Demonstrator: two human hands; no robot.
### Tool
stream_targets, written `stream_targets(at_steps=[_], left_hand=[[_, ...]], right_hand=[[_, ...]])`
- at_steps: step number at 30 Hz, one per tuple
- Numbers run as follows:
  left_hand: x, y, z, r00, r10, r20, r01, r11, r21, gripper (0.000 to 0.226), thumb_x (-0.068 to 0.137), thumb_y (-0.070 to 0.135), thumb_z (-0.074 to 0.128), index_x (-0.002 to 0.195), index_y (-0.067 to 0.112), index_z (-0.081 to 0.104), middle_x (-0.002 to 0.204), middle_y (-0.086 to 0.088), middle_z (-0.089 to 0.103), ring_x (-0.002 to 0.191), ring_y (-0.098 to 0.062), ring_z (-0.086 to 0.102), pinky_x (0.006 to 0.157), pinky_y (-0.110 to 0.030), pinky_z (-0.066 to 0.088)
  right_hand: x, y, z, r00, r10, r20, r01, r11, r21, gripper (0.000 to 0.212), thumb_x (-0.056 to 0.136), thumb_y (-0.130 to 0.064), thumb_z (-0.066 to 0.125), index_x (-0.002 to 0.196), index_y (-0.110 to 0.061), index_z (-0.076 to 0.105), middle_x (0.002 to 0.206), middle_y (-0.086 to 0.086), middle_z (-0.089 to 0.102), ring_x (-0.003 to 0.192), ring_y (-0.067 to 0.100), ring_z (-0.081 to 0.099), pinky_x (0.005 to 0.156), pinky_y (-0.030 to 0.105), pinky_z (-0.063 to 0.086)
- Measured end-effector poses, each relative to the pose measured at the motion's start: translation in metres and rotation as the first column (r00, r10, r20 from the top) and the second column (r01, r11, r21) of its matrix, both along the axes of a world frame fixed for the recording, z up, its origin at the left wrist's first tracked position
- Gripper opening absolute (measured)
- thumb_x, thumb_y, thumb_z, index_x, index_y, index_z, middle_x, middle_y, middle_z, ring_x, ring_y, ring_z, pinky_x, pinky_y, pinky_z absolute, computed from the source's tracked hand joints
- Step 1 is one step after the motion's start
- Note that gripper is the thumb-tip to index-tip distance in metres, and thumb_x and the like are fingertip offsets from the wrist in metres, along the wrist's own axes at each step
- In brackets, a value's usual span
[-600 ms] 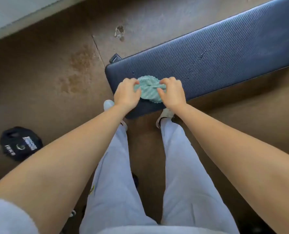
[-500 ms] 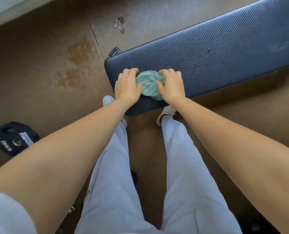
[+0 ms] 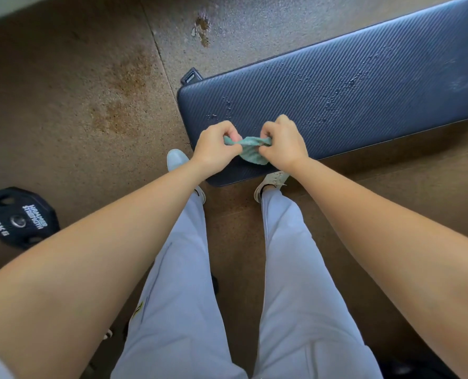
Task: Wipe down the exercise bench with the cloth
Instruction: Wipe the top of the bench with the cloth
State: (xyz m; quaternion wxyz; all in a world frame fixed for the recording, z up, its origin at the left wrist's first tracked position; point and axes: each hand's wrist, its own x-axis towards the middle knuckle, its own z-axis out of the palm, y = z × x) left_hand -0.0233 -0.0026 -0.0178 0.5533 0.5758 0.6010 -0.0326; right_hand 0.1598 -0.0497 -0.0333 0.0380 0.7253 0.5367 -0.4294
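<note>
Two hands hold the cloth (image 3: 250, 150) bunched between them just above the near end of the bench (image 3: 336, 97): the left hand (image 3: 216, 147) has its fingers clamped on one end, the right hand (image 3: 282, 144) pinches the other. The cloth looks light, soft and limp, so it is probably best gripped as a wad under a flat palm. Farther along, droplets (image 3: 334, 101) bead on the pad, which looks slick.
</note>
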Motion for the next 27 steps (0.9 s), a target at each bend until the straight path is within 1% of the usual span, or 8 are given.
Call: stream_targets(at_steps=[6,11,15,19,21,24,25,27], left_hand=[[-0.017,0.028,0.04,0.999,0.03,0.03,-0.036,0.979,0.203,0.019,0.08,0.008,0.07,0.079,0.022,0.057,0.084,0.005,0.067,0.078,-0.016,0.06,0.075,-0.043,0.052],[-0.022,0.054,0.077,1.0,0.01,0.01,-0.013,0.906,0.422,0.015,0.083,0.013,0.069,0.083,0.024,0.059,0.087,0.009,0.061,0.082,-0.016,0.056,0.071,-0.036,0.046],[-0.025,0.05,0.087,1.0,0.009,-0.012,-0.001,0.839,0.544,0.012,0.077,0.009,0.065,0.084,0.018,0.061,0.087,0.01,0.054,0.074,-0.015,0.048,0.064,-0.031,0.036],[-0.032,0.015,0.063,0.984,-0.037,-0.174,0.108,0.902,0.419,0.017,0.079,0.009,0.064,0.088,0.022,0.061,0.093,0.01,0.055,0.085,-0.02,0.058,0.069,-0.035,0.042],[-0.035,-0.004,0.042,0.946,-0.192,-0.26,0.25,0.944,0.215,0.016,0.084,0.01,0.064,0.094,0.023,0.064,0.102,0.008,0.062,0.097,-0.021,0.06,0.073,-0.035,0.044],[-0.034,-0.022,0.017,0.827,-0.463,-0.32,0.454,0.884,-0.11,0.013,0.089,0.017,0.062,0.097,0.025,0.069,0.105,0.005,0.07,0.104,-0.023,0.063,0.074,-0.037,0.052],[-0.034,-0.026,0.01,0.831,-0.447,-0.331,0.438,0.893,-0.107,0.012,0.09,0.019,0.061,0.097,0.025,0.07,0.104,0.004,0.07,0.105,-0.023,0.062,0.075,-0.038,0.054],[-0.042,-0.026,-0.037,0.884,-0.283,-0.373,0.35,0.928,0.127,0.016,0.093,0.021,0.059,0.106,0.019,0.069,0.109,0.0,0.067,0.109,-0.025,0.057,0.079,-0.043,0.053]], right_hand=[[0.02,0.017,0.046,0.999,-0.043,0.02,0.037,0.967,0.253,0.02,0.085,-0.02,0.075,0.096,-0.012,0.061,0.102,0.004,0.056,0.095,0.023,0.051,0.079,0.039,0.046],[0.023,0.043,0.076,0.988,-0.148,-0.041,0.15,0.868,0.473,0.018,0.08,-0.012,0.073,0.089,-0.008,0.058,0.097,0.009,0.055,0.077,0.013,0.042,0.07,0.027,0.033],[0.017,0.045,0.08,0.99,-0.132,-0.05,0.137,0.814,0.564,0.015,0.077,-0.003,0.064,0.087,-0.006,0.055,0.096,0.013,0.055,0.075,0.023,0.049,0.063,0.034,0.036],[0.009,0.015,0.048,1.0,0.007,-0.007,-0.003,0.878,0.479,0.016,0.077,0.003,0.066,0.083,-0.003,0.054,0.098,0.015,0.056,0.08,0.031,0.054,0.064,0.041,0.043],[0.004,-0.012,0.025,0.984,0.138,0.114,-0.169,0.926,0.336,0.017,0.078,0.0,0.073,0.086,-0.005,0.059,0.103,0.013,0.059,0.09,0.033,0.055,0.071,0.045,0.048],[-0.008,-0.046,0.004,0.888,0.345,0.305,-0.366,0.931,0.013,0.02,0.081,-0.025,0.074,0.095,-0.013,0.069,0.104,0.009,0.063,0.101,0.034,0.053,0.081,0.044,0.043],[-0.015,-0.053,0.0,0.895,0.332,0.297,-0.35,0.937,0.005,0.019,0.081,-0.026,0.071,0.093,-0.012,0.07,0.099,0.009,0.064,0.098,0.034,0.054,0.079,0.043,0.042],[-0.036,-0.051,-0.042,0.959,0.233,0.16,-0.256,0.956,0.143,0.016,0.082,-0.018,0.065,0.091,-0.006,0.069,0.097,0.013,0.063,0.095,0.037,0.057,0.075,0.044,0.048]])
